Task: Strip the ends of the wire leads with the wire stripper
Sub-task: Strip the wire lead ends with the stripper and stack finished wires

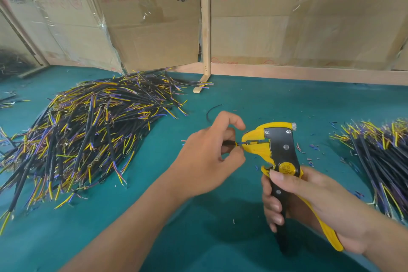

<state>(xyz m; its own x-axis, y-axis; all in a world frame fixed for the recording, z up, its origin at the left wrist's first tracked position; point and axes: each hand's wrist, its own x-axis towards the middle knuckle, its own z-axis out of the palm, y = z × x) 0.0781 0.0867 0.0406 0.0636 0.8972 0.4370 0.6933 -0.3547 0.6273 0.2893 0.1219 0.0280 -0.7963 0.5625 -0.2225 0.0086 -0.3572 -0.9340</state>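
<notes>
Hands at work over the green desk [220, 216], middle near.
Right hand [313, 203] grips the yellow wire stripper [280, 154]; left hand [205, 157] pinches a wire lead [240, 143] into its jaws. Lead piles lie far left [88, 134] and right [379, 161].

The right hand [309, 201] grips the handles of a yellow and black wire stripper [280, 157], thumb near its round yellow dial. Left of this grip, the left hand [205, 157] pinches a wire lead [229, 143], its blue and yellow ends inside the stripper's mouth. Beyond the left hand lies a big pile of leads [88, 130] on the green table [220, 227]; right of the grip, a smaller pile [379, 161].
</notes>
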